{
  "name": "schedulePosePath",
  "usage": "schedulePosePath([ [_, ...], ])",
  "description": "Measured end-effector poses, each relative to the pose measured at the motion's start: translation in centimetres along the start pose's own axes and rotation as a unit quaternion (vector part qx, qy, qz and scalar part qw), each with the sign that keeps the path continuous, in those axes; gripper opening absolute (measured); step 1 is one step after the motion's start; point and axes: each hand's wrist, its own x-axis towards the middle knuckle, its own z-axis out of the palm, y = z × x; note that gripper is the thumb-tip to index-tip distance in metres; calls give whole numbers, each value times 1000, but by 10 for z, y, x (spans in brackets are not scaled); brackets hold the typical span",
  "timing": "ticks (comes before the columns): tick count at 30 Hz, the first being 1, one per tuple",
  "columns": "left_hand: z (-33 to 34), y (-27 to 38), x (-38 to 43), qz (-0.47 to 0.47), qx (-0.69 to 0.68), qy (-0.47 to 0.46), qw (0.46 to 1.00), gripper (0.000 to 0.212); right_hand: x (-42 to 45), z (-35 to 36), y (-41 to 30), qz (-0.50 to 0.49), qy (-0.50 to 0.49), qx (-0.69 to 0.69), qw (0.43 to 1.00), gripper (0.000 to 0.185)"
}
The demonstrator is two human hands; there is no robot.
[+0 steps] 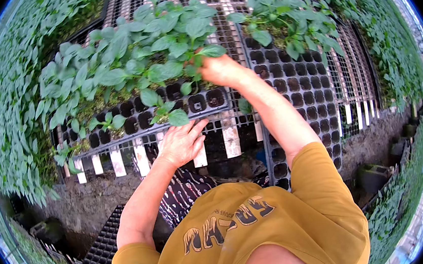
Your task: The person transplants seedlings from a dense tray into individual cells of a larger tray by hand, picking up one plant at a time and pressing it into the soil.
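A black plastic cell tray [209, 111] lies before me, its back cells full of leafy green seedlings [121, 64] and several front cells without plants. My left hand [182, 144] rests at the tray's front rim, fingers spread, with nothing visible in it. A small seedling [166, 115] leans over the rim just above those fingers. Reaching to the tray's right end, my right hand [219, 70] has its curled fingers among the seedling stems. Leaves hide its fingertips, so its hold is unclear. Right of my forearm lies a second cell tray [298, 81], with seedlings [284, 18] only at its far end.
The trays sit on a bench of mesh [228, 31] and pale slats [231, 141]. Dense seedlings [15, 112] flank the left, and more seedlings [390, 46] line the right. An unplanted cell tray [103, 241] lies low at left. A dark block [376, 177] sits at lower right.
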Motion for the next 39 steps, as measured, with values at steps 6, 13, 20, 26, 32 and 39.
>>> schedulePosePath([
  [6, -5, 2, 0, 10, 11, 26, 1000, 44, -3, 1, -16, 20, 91, 100, 991, 9],
  [13, -5, 2, 2, 16, 32, 25, 999, 45, -43, -67, 3, 192, 185, 406, 874, 12],
  [20, -2, 4, 3, 4, 33, 5, 999, 47, -83, -133, 63, 231, 218, 63, 946, 19],
  [26, -5, 4, 2, 0, 29, 8, 1000, 45, -66, -123, 80, 178, 115, -128, 969, 20],
  [32, 2, -4, -2, 4, 28, 21, 999, 43, -78, -121, 48, 265, 150, -174, 937, 25],
  [39, -4, 0, -1, -1, 5, 3, 1000, 45, -43, -64, 2, 237, -12, 96, 967, 22],
])
